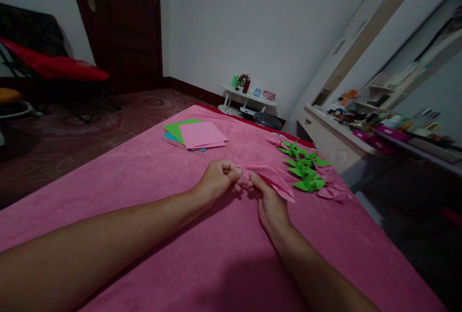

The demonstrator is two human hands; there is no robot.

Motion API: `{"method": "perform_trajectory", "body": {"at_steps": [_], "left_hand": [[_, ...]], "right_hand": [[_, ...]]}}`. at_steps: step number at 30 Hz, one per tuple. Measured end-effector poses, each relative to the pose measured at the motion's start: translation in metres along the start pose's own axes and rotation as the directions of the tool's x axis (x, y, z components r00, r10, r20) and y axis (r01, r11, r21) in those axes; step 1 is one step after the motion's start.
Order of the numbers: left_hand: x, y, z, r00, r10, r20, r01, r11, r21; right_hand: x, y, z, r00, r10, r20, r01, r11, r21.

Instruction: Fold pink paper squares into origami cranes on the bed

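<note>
A folded pink paper piece [271, 177] is held low over the pink cloth-covered table [144, 182]. My left hand [216, 179] is closed, pinching its left tip. My right hand [269, 203] grips the paper from below and the right, fingers closed on it. Right of the hands lies a cluster of several folded green paper shapes [305, 170], with folded pink shapes [334, 191] beside them. A stack of flat coloured paper sheets [197, 135], pink on top of green and blue, rests further back on the table.
The table's right edge drops toward a dresser [332, 138] crowded with small items. A low white shelf [249, 97] stands against the far wall. A red and black chair [54, 69] and a dark door [122, 23] are at the back left.
</note>
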State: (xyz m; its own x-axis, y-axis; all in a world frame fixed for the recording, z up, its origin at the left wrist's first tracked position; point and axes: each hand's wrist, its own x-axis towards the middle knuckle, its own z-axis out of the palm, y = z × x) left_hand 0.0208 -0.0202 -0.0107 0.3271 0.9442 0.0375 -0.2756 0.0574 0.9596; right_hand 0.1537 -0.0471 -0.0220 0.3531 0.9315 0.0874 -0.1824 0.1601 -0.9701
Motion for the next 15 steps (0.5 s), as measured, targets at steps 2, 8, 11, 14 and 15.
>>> {"method": "perform_trajectory", "body": {"at_steps": [2,8,11,14,15], "left_hand": [[0.000,0.001,-0.002,0.997,-0.042,0.072,0.043,0.999,-0.014],[0.005,0.003,-0.012,0.980,-0.101,0.169,0.078,0.987,0.140],[0.004,0.000,-0.010,0.977,-0.148,0.153,0.135,0.987,0.092],[-0.002,-0.002,-0.004,0.961,-0.239,0.136,0.235,0.971,0.045],[-0.004,-0.001,-0.003,0.954,-0.257,0.154,0.252,0.966,0.056]], "right_hand": [[0.001,0.000,-0.001,1.000,0.020,0.007,-0.020,1.000,0.015],[0.001,-0.002,-0.002,0.974,0.179,0.139,-0.180,0.984,-0.005],[0.001,-0.001,-0.002,0.984,0.120,0.131,-0.123,0.992,0.015],[0.004,-0.002,-0.002,0.996,0.027,0.082,-0.032,0.998,0.060],[0.005,-0.002,-0.003,0.996,0.021,0.081,-0.027,0.997,0.074]]}}
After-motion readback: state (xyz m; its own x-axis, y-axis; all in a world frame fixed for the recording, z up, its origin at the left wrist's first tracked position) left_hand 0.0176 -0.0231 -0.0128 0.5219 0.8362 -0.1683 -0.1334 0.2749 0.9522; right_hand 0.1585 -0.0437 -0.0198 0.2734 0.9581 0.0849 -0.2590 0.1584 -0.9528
